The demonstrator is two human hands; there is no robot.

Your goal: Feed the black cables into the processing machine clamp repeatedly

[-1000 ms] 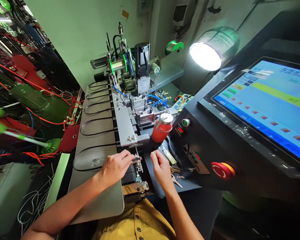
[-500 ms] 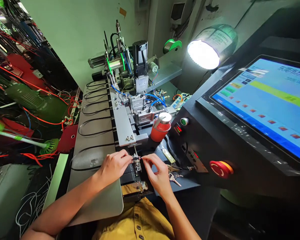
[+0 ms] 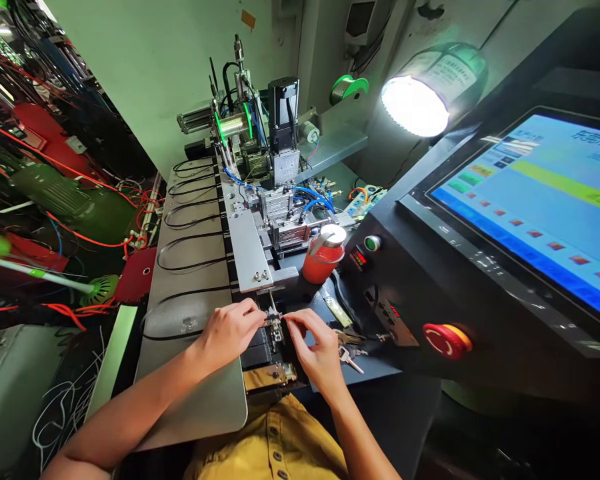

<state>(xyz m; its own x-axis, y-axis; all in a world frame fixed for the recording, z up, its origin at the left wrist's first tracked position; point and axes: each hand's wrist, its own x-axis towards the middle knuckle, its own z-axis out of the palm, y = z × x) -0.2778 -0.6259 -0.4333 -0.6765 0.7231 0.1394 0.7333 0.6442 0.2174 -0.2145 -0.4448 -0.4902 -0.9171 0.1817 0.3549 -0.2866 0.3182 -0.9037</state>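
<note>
My left hand reaches in from the left over the grey plate, thumb and fingertips pinched together at a small metal fixture. Opposite it, my right hand is also in a pinch, its fingertips close to the fixture's right side. A small dark piece lies between the two sets of fingertips, too tiny and covered to name. Black cables lie in loops on the grey plate left of the fixture. Just behind the fixture ends a flat metal bar with screws.
A red bottle stands behind my right hand, and keys lie beside it. To the right is a console with a screen and a red emergency stop button. A bright lamp hangs above; pneumatic cylinders stand behind.
Both hands stay pinched at the fixture with hardly any movement. The view has shifted slightly, so the lamp and console appear farther right.
</note>
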